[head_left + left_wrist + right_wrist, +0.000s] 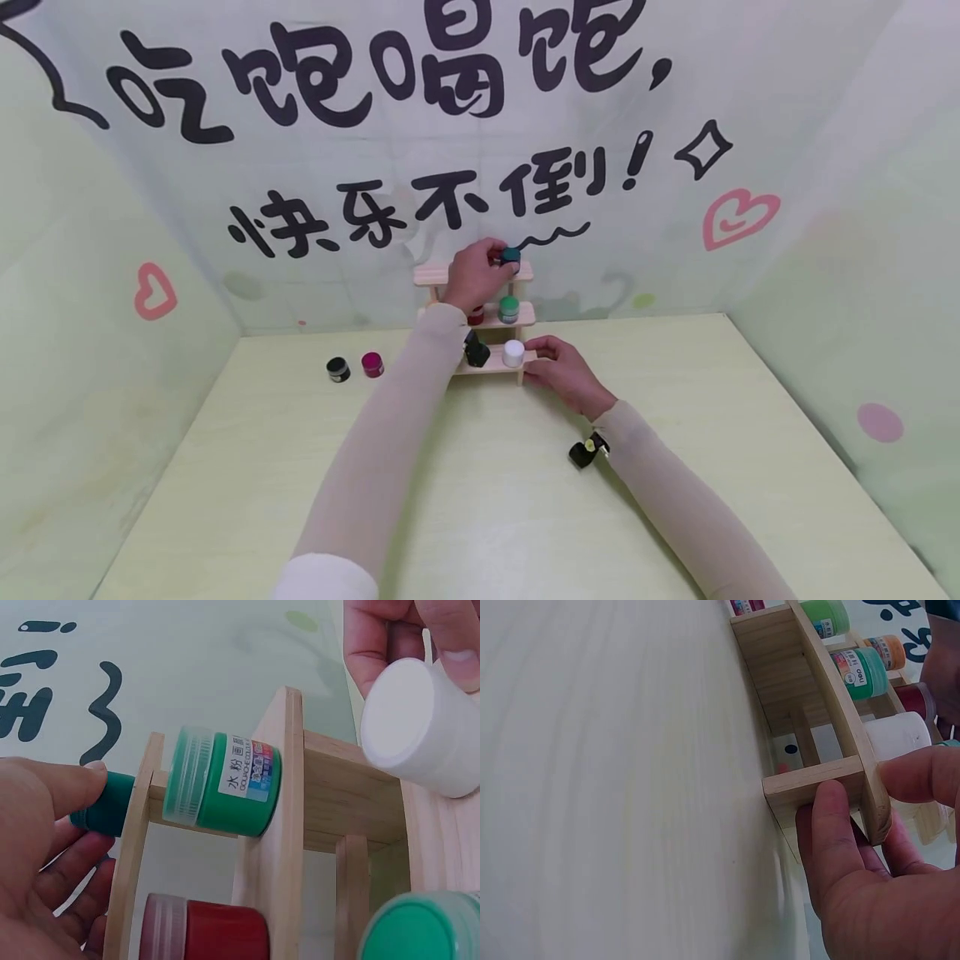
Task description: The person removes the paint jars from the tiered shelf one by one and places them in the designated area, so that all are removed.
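The teal jar (511,257) sits pinched between our left hand's (475,275) thumb and fingers, at the rack's (429,276) top board; our right hand (567,377) grips its lower end, beside the white jar (513,353). We'd best brace firmly, release gently.

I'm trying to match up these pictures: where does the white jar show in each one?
Head: the white jar is a little right of and below the centre.
Left wrist: the white jar is at the upper right.
Right wrist: the white jar is right of centre.
Shared landmark: the wooden stand it sits on.
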Tool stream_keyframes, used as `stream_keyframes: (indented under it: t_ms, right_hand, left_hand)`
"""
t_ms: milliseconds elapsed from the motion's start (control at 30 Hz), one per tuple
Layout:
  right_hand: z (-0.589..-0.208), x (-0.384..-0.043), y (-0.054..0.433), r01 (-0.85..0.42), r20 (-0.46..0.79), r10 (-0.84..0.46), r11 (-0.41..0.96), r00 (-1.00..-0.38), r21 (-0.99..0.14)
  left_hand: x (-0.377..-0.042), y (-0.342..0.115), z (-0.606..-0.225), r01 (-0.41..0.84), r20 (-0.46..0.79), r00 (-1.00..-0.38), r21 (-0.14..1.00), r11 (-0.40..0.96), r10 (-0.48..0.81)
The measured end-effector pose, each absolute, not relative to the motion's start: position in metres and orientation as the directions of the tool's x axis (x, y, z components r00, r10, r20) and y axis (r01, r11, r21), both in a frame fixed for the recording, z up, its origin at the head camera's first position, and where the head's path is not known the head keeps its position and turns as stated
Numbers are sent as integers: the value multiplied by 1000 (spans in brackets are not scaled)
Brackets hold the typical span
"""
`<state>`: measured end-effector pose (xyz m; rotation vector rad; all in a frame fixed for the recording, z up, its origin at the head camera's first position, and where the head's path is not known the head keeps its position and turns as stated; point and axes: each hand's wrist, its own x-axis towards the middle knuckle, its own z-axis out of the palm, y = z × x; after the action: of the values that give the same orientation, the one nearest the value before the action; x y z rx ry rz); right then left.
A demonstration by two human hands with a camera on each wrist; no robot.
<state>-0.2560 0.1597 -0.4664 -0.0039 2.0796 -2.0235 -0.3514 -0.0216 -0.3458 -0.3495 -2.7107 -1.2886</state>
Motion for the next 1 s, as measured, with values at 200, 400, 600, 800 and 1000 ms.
stream_keyframes:
  t_ms: [200, 400, 600, 800, 1000]
  right_hand:
    - [-467, -257, 159, 168, -171, -166, 33, -971, -985]
    - [-467, -257, 159, 164, -168, -162, 38, -973, -986]
    - [-468, -259, 156, 165, -168, -156, 35, -973, -986]
    - [-466, -257, 157, 173, -176, -154, 33, -972, -984]
    - [-467, -258, 158, 172, -175, -152, 35, -973, -985]
  left_hand:
    - [-349, -28, -347, 269, 209, -963, 790, 551, 170]
    - [-346, -39, -348, 295, 235, -955, 791, 535, 180]
    - [-342, -53, -348, 277, 219, -960, 816, 508, 172]
    - [-330, -63, -346, 269, 212, -962, 846, 460, 172]
    - [-317, -76, -345, 262, 209, -963, 871, 417, 169]
